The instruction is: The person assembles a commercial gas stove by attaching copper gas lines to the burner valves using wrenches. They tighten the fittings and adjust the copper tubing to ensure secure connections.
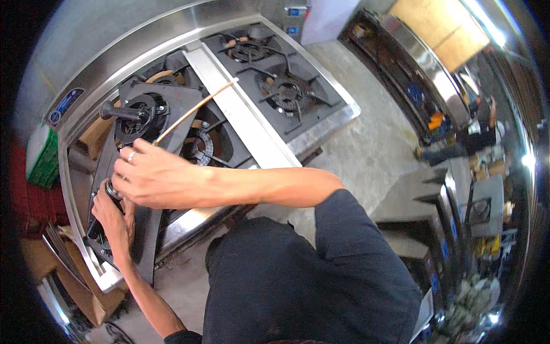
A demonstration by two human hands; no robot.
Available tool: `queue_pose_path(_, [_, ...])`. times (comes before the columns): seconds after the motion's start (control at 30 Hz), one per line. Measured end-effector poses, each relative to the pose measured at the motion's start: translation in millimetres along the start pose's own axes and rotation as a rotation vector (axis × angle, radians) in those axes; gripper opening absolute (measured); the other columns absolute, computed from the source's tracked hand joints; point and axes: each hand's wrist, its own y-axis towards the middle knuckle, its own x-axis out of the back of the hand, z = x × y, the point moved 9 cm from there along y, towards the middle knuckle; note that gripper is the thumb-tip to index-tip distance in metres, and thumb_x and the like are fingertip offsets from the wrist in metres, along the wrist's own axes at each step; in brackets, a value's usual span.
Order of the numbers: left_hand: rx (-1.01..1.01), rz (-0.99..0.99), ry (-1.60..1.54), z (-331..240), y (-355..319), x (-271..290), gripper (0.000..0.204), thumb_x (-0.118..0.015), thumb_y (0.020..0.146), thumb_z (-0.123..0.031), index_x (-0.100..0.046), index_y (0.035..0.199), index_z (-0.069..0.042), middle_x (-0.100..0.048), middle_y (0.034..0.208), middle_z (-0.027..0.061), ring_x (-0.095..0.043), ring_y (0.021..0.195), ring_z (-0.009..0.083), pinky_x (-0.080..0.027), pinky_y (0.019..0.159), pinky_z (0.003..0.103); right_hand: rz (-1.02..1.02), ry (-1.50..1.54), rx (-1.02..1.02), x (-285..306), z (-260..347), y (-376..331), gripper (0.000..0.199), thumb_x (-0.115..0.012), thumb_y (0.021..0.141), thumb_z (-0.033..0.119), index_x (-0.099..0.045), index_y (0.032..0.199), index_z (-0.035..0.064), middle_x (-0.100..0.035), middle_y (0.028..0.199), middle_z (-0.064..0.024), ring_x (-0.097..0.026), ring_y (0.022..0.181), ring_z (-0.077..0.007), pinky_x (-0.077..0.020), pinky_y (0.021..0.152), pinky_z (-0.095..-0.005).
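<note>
A long dark metal panel lies slantwise over the left part of a gas stove, with black burner fittings on it. Wrapped round the black fitting at its near end is my left hand, fingers closed. My right hand, a ring on one finger, reaches across just above it, curled. From its far side a thin wooden stick sticks out toward the steel strip; its other end is hidden under the hand. A shiny-rimmed round part shows between both hands. Farther up the panel, a black flared tube juts from a round fitting.
A steel channel divides the stove; burners with black grates stand right of it. Green and red crates are at the left, cardboard below them. Across the floor, another person is near steel equipment.
</note>
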Motion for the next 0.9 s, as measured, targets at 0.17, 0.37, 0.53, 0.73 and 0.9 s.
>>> queue_pose_path(0.17, [0.062,0.048,0.013,6,-4,-2,0.071,-0.075,0.09,-0.021,-0.046,0.15,0.003,-0.059,0.135,0.0285,-0.057,0.125,0.0428,-0.043,0.105,0.054,0.19,0.29,-0.316,57,-10,-79,0.028,-0.068,0.088,0.008,-0.067,0.115,0.0024,-0.065,0.091,-0.0119,-0.066,0.092,-0.03,-0.053,0.082,-0.0432])
queue_pose_path(0.37, [-0.06,-0.295,-0.291,-44,-34,54,0.069,-0.072,0.086,-0.019,-0.047,0.145,0.004,-0.051,0.142,0.0262,-0.046,0.137,0.0441,-0.036,0.117,0.055,0.321,0.592,-1.0,78,23,-160,0.021,-0.061,0.105,0.008,-0.071,0.119,-0.0029,-0.074,0.098,-0.0147,-0.072,0.088,-0.0202,-0.0564,0.08,-0.0339])
queue_pose_path(0.53, [-0.132,-0.275,-0.614,-86,-53,76,0.045,-0.071,0.088,-0.009,-0.063,0.131,-0.002,-0.056,0.139,0.0205,-0.051,0.133,0.0394,-0.042,0.112,0.052,0.432,0.708,-1.077,65,47,-163,0.024,-0.058,0.107,0.011,-0.072,0.122,-0.0022,-0.073,0.091,-0.0122,-0.072,0.085,-0.0173,-0.0554,0.078,-0.0315])
queue_pose_path(0.73, [-0.168,-0.003,-0.714,-130,-61,66,0.032,-0.065,0.09,-0.003,-0.073,0.121,-0.002,-0.068,0.127,0.0196,-0.065,0.119,0.0348,-0.05,0.103,0.043,0.378,0.66,-0.775,98,56,-172,0.025,-0.06,0.106,0.017,-0.068,0.123,0.0007,-0.071,0.107,-0.0176,-0.071,0.096,-0.032,-0.057,0.085,-0.0422])
queue_pose_path(0.9, [-0.324,0.34,-0.995,-238,-53,61,0.023,-0.057,0.097,-0.004,-0.073,0.112,0.004,-0.071,0.114,0.0196,-0.069,0.108,0.0293,-0.051,0.098,0.038,0.177,0.554,-0.793,163,40,-221,0.024,-0.06,0.105,0.018,-0.065,0.118,-0.0015,-0.068,0.107,-0.0198,-0.067,0.102,-0.0377,-0.0542,0.09,-0.047])
